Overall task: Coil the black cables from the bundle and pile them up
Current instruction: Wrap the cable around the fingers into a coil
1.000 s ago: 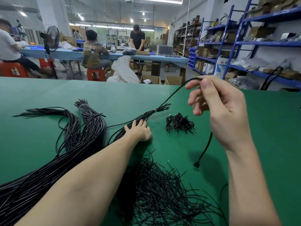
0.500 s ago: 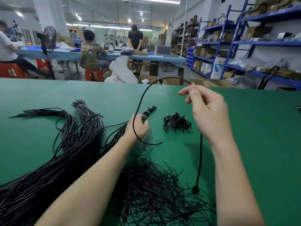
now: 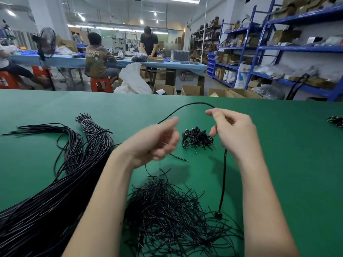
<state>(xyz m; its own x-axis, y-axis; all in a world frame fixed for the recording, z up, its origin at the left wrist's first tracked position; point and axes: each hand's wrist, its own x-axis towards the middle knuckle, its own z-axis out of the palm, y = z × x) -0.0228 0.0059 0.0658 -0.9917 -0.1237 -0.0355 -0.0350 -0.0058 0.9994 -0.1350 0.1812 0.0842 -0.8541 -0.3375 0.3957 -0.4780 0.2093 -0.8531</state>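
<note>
Pinching one black cable point(image 3: 193, 104) above the green table point(image 3: 278, 145), right hand point(image 3: 235, 134) and left hand point(image 3: 154, 143) grips arch it.

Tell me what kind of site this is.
Probably a small cable-assembly workshop. Blue storage racks hold cartons, people work at a long blue table, and a large bundle of black cables lies on the green worktable.

We see a counter point(image 3: 278, 164) covered in matt green cloth-like material, smooth and without sheen. The bundle point(image 3: 55, 191) of black cables has a glossy plastic-looking jacket that catches pale highlights. The small pile point(image 3: 196, 139) of coiled cables shines the same way. The loose black strands point(image 3: 167, 210) look thinner and duller.
</note>
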